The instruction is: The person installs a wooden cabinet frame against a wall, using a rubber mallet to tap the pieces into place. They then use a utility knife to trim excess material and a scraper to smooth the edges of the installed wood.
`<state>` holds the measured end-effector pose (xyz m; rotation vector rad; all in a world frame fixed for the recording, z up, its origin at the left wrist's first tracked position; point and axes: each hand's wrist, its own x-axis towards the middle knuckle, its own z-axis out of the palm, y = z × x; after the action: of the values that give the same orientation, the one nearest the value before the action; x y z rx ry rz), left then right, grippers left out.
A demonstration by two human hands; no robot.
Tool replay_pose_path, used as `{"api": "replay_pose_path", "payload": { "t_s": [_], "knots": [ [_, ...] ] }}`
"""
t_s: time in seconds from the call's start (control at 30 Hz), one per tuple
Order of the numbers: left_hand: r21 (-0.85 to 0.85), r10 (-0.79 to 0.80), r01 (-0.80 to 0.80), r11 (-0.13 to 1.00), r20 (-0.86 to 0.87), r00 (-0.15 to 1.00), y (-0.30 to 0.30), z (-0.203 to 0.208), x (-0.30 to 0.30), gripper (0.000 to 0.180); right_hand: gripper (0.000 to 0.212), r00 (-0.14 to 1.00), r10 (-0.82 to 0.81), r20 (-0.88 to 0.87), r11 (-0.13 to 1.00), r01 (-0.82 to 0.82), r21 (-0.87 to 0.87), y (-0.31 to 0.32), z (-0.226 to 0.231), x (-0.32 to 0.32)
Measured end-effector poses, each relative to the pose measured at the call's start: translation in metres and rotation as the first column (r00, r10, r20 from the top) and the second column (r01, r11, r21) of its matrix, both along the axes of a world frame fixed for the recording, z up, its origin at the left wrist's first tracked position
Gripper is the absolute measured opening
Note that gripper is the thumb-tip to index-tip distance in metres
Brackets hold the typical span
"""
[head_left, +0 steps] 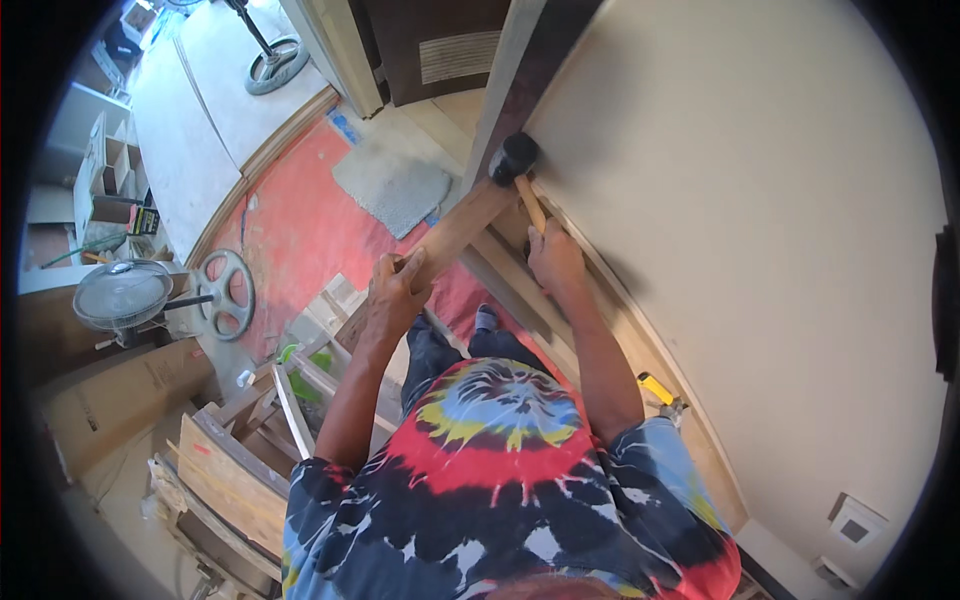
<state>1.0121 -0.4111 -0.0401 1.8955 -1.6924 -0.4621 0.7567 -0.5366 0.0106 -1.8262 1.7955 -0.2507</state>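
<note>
My right hand [556,257] is closed round the pale wooden handle of a mallet [516,156] with a black head. The mallet's head is at the far end of a brown wooden board [462,225], beside the dark door frame [505,110]; whether it touches the board, I cannot tell. My left hand [396,288] grips the nearer part of that board, thumb on its upper face. The board slants from the frame down toward my left side. Below and right of it runs another length of timber [510,278].
A pale wall [740,200] rises on the right, with a yellow-handled tool [655,388] on the ledge at its foot. Stacked wood pieces [240,460], a fan [122,293] and a cardboard box [130,400] stand at left. A grey mat [392,185] lies on red floor covering [290,215].
</note>
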Motion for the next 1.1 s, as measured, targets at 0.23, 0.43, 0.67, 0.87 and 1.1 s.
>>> {"api": "replay_pose_path", "payload": {
  "t_s": [0.23,0.43,0.67,0.87,1.1],
  "knots": [
    [-0.035,0.038,-0.039,0.999,-0.013,0.999,0.04,0.022,0.001,0.06,0.031,0.949,-0.054,0.312,0.997,0.069,-0.036,0.081,0.011,-0.054],
    [0.427,0.367,-0.155,0.891,-0.475,0.8,0.122,0.056,-0.007,0.058,0.036,0.864,-0.109,0.492,0.988,0.151,-0.046,0.143,-0.013,-0.097],
    [0.518,0.398,0.081,0.852,-0.739,0.544,0.108,0.065,-0.032,0.054,0.039,0.841,-0.166,0.514,0.986,0.137,0.095,0.137,-0.02,-0.117],
    [0.46,0.272,0.184,0.869,-0.753,0.599,0.052,0.074,-0.017,0.048,0.031,0.862,-0.119,0.493,0.992,0.12,0.03,0.125,-0.027,-0.116],
    [0.426,0.195,0.175,0.888,-0.693,0.694,0.021,0.063,0.016,0.045,0.034,0.858,-0.139,0.495,0.99,0.113,0.083,0.122,-0.028,-0.112]
  ]
}}
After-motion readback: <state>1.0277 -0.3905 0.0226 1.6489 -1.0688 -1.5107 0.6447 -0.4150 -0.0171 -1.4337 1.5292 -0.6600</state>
